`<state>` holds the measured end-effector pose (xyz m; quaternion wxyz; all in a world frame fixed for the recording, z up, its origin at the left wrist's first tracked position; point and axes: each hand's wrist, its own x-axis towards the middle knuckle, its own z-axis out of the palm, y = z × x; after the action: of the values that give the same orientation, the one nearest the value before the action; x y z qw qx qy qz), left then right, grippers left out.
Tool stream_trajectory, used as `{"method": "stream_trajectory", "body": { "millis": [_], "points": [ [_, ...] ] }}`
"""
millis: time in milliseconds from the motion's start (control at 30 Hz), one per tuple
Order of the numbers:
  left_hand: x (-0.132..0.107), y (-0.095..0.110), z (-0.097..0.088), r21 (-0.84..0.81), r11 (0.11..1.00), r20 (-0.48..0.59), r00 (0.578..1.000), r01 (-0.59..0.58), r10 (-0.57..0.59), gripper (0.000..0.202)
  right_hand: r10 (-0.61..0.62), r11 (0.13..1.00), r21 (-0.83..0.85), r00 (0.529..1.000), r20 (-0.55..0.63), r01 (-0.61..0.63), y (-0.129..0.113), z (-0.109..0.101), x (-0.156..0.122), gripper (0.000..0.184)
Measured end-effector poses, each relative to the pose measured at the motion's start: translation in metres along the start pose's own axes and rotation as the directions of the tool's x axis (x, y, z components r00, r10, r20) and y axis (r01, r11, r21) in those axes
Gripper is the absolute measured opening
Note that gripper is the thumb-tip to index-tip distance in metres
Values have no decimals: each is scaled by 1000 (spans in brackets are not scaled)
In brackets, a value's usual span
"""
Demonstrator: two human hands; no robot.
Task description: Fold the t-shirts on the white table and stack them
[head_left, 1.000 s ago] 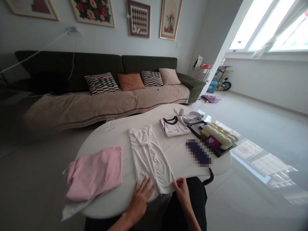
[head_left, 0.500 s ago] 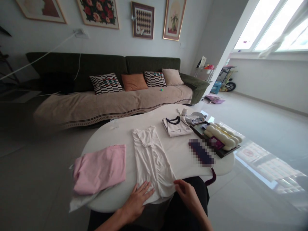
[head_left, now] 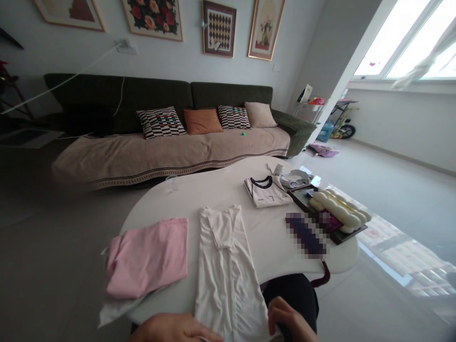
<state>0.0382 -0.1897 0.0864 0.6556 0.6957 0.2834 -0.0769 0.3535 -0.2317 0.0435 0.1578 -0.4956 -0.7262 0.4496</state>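
In the head view, your left hand (head_left: 174,327) lies low at the lower left of the white garment (head_left: 228,275), fingers toward it; the lower border of the view cuts it, so its grip can't be told. Your right hand (head_left: 288,319) is curled narrow at the garment's lower right edge, though whether it pinches cloth can't be told. The garment stretches ahead between your hands, overhanging the table (head_left: 265,249) at its near edge.

Ahead of your left hand, a slim bare strip parts the garment from the pink cloth (head_left: 149,256) (which overhangs the table's left edge). Ahead of your right hand, bare tabletop runs to the folded shirt (head_left: 269,194), with a blurred dark item (head_left: 306,235) further right, near the table's edge. Beyond the garment's far end, tabletop lies open.
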Motion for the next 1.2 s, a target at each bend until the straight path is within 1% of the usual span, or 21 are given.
{"method": "stream_trajectory", "body": {
  "millis": [100, 133, 200, 233, 300, 367, 433, 500, 600, 667, 733, 800, 867, 933, 967, 1000, 1033, 1100, 1133, 1167, 1200],
  "points": [
    [-3, 8, -60, -156, 988, 6, 1000, -23, 24, 41, -28, 972, 230, 996, -87, 47, -19, -44, 47, 22],
    [2, 7, -84, -220, 975, -38, 999, -14, 6, 41, -4, 961, 276, 995, -104, 32, -21, -56, 72, 27],
    [19, -2, -133, -369, 929, -199, 978, -11, -67, 41, 66, 954, 299, 984, -167, -13, -18, -72, 130, 29],
    [32, -9, -155, -437, 898, -315, 943, -42, -110, 42, 90, 955, 295, 977, -195, -29, -13, -76, 161, 29],
    [61, -28, -189, -525, 845, -530, 818, -108, -225, 42, 143, 958, 278, 961, -237, -74, -1, -76, 217, 28],
    [90, -50, -208, -536, 832, -630, 723, -140, -284, 40, 209, 959, 245, 942, -262, -144, 14, -69, 258, 27],
    [110, -70, -213, -520, 840, -681, 667, -152, -302, 38, 266, 957, 197, 919, -291, -214, 28, -59, 281, 29],
    [119, -84, -210, -496, 853, -720, 626, -163, -299, 36, 290, 956, 140, 901, -323, -258, 40, -51, 289, 31],
    [114, -93, -208, -452, 873, -744, 618, -184, -255, 34, 271, 961, 56, 894, -357, -269, 50, -48, 290, 31],
    [108, -91, -214, -385, 905, -761, 618, -181, -200, 33, 246, 965, 6, 892, -378, -263, 53, -53, 289, 30],
    [105, -85, -225, -278, 949, -795, 589, -146, -143, 32, 224, 964, -42, 882, -415, -264, 54, -59, 291, 30],
    [107, -79, -233, -177, 980, -839, 533, -88, -104, 31, 202, 958, -89, 861, -467, -273, 51, -63, 293, 28],
    [114, -75, -233, -144, 989, -885, 453, -45, -108, 35, 167, 949, -143, 836, -523, -279, 45, -61, 293, 30],
    [124, -73, -221, -63, 998, -937, 343, 12, -63, 41, 111, 939, -209, 817, -566, -272, 37, -50, 290, 38],
    [129, -74, -210, 26, 998, -953, 302, 61, 6, 43, 79, 934, -243, 814, -576, -263, 33, -42, 288, 41],
    [134, -75, -198, 142, 982, -952, 290, 124, 101, 45, 47, 930, -273, 815, -578, -247, 29, -33, 285, 44],
    [139, -77, -186, 267, 944, -929, 312, 194, 199, 46, 17, 923, -310, 826, -563, -230, 26, -23, 282, 45],
    [147, -83, -163, 458, 831, -857, 403, 315, 320, 50, -19, 890, -406, 871, -492, -209, 22, -4, 277, 47],
    [151, -85, -154, 493, 793, -839, 436, 359, 324, 53, -21, 864, -458, 894, -448, -209, 22, 4, 275, 48],
    [153, -88, -148, 500, 767, -838, 448, 401, 312, 55, -12, 835, -506, 912, -410, -217, 22, 10, 273, 49],
    [155, -90, -144, 491, 751, -847, 443, 440, 295, 57, 3, 805, -547, 925, -381, -229, 22, 14, 272, 50]
  ]
}}
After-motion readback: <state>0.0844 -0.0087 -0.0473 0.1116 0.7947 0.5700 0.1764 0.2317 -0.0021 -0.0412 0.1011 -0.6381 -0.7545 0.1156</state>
